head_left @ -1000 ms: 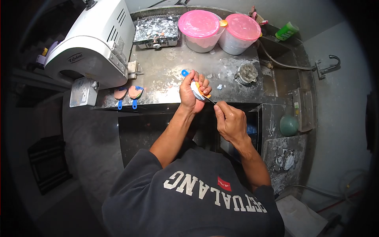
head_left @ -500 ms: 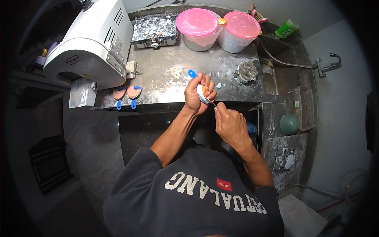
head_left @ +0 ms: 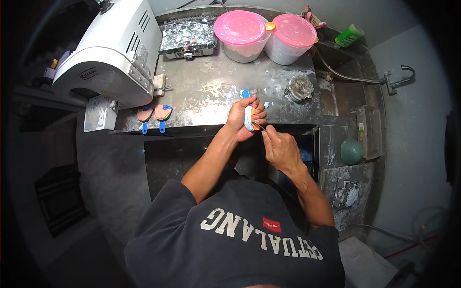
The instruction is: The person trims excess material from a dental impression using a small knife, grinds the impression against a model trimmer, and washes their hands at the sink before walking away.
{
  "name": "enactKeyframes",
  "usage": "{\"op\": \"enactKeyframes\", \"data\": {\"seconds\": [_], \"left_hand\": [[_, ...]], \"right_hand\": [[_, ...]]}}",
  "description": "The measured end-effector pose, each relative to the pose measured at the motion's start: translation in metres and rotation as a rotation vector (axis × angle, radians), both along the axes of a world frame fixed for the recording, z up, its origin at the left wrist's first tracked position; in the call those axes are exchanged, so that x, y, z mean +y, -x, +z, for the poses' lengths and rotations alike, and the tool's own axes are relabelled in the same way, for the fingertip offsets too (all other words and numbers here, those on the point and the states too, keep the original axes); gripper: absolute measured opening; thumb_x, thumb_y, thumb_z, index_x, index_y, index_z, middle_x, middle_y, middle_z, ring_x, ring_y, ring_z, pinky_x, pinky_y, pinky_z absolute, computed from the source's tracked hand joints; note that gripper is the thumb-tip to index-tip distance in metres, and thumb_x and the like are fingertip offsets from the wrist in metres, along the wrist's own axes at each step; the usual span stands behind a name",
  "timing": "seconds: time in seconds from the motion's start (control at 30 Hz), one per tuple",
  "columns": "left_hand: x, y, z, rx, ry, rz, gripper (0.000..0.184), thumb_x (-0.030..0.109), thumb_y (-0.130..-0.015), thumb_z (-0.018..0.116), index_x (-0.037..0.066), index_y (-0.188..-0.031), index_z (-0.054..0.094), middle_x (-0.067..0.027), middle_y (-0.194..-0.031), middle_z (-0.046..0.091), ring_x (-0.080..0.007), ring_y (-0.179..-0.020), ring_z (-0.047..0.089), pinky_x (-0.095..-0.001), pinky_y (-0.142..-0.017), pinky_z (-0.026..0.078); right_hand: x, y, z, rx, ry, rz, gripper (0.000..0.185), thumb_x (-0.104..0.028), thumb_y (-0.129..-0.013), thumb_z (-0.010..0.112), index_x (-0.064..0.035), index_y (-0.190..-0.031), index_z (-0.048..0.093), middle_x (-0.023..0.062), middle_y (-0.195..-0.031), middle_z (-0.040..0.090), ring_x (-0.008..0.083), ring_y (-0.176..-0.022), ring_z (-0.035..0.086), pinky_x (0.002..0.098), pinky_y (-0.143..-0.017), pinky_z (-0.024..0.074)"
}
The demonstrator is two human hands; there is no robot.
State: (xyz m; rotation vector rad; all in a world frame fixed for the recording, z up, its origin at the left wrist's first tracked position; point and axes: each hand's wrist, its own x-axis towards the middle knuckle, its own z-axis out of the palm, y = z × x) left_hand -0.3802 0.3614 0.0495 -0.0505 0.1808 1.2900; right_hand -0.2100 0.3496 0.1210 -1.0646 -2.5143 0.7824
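A free lane of surface [head_left: 206,72] runs toward 11 o'clock from the left fingers [head_left: 260,115] — a latched case [head_left: 188,37] caps it, pink-lidded tubs [head_left: 241,36] wall off 12 to 1, a round container [head_left: 298,89] blocks 2, a white machine [head_left: 113,62] 10.

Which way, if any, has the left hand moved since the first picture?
Yes: the left hand has shifted slightly right, farther from the white machine.

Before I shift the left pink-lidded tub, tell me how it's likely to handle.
The tub will probably feel heavy: it looks at least partly filled, with something pale showing through. It seems narrower below, so a push near its pink lid might tip it.
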Motion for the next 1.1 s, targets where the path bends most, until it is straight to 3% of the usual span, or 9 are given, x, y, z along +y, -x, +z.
{"op": "enactKeyframes", "data": {"seconds": [0.1,0.2,0.3,0.53,0.9,1.1], "left_hand": [[0.000,0.004,-0.001,-0.085,0.046,-0.072,0.030,0.029,-0.102,0.049,0.011,-0.078,0.049,-0.0013,-0.067,0.047,-0.0130,-0.057,0.044,-0.0271,-0.052,0.039],[-0.002,0.008,-0.001,-0.008,0.116,0.036,0.030,0.032,-0.103,0.047,0.011,-0.081,0.049,-0.0037,-0.071,0.049,-0.0163,-0.063,0.048,-0.0308,-0.057,0.042],[-0.007,0.014,-0.002,-0.048,0.141,0.131,0.031,0.033,-0.106,0.043,0.009,-0.086,0.049,-0.0085,-0.082,0.049,-0.0207,-0.075,0.049,-0.0345,-0.067,0.046],[-0.003,0.006,0.002,-0.062,0.360,0.369,0.034,0.039,-0.108,0.036,0.010,-0.094,0.046,-0.0125,-0.087,0.050,-0.0258,-0.077,0.051,-0.0405,-0.070,0.047],[0.001,0.003,-0.017,-0.332,0.471,0.398,0.031,0.037,-0.108,0.033,0.008,-0.099,0.039,-0.0136,-0.089,0.050,-0.0267,-0.078,0.052,-0.0419,-0.069,0.050],[0.002,-0.002,-0.006,-0.289,0.460,0.418,0.028,0.032,-0.107,0.034,0.006,-0.098,0.040,-0.0121,-0.082,0.050,-0.0260,-0.072,0.053,-0.0400,-0.066,0.048]], "right_hand": [[0.006,-0.002,-0.002,0.059,0.245,-0.021,0.025,-0.021,-0.101,0.051,-0.0013,-0.085,0.051,0.0231,-0.064,0.056,0.0437,-0.061,0.061,0.0493,-0.053,0.0431],[0.009,-0.007,-0.004,0.186,0.357,-0.160,0.031,-0.022,-0.102,0.051,0.0003,-0.080,0.054,0.0232,-0.061,0.051,0.0405,-0.057,0.059,0.0458,-0.053,0.0413],[0.004,-0.006,-0.002,0.252,0.149,-0.187,0.026,-0.022,-0.100,0.054,0.0001,-0.089,0.063,0.0185,-0.069,0.058,0.0360,-0.060,0.060,0.0420,-0.056,0.0447],[-0.008,0.007,-0.005,0.177,-0.121,-0.171,0.021,-0.022,-0.095,0.065,-0.0062,-0.107,0.072,0.0111,-0.075,0.062,0.0325,-0.064,0.063,0.0409,-0.057,0.0487],[-0.012,0.009,0.004,0.077,-0.270,-0.176,0.024,-0.028,-0.092,0.069,-0.0096,-0.107,0.073,0.0071,-0.072,0.058,0.0286,-0.059,0.062,0.0404,-0.052,0.0475],[-0.010,0.005,0.002,0.062,-0.326,-0.156,0.025,-0.027,-0.091,0.070,-0.0090,-0.107,0.073,0.0060,-0.071,0.058,0.0262,-0.058,0.062,0.0393,-0.051,0.0473]]}}
